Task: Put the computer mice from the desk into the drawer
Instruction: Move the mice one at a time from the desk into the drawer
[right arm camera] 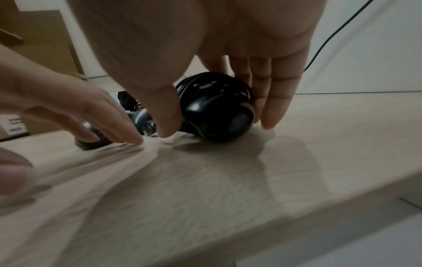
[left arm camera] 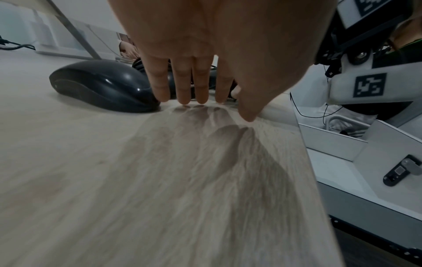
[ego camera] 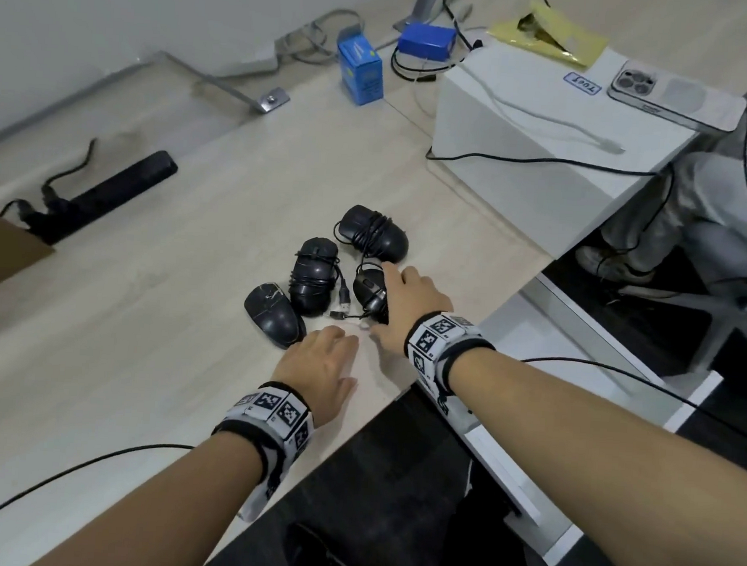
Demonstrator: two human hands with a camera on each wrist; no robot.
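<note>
Four black mice (ego camera: 326, 275) lie together on the tabletop (ego camera: 142, 312), light, smooth, cords wound around. The right hand (ego camera: 405, 304) cups one at its sides; the left hand (ego camera: 320, 367) is spread flat beside.

A light wood-grain desk (ego camera: 152, 295) is seen. Four black mice (ego camera: 313, 274) are clustered on it. Beyond the mice, a blue box (ego camera: 360, 70) is stood; left of them, a black power strip (ego camera: 105, 198) is laid.
</note>
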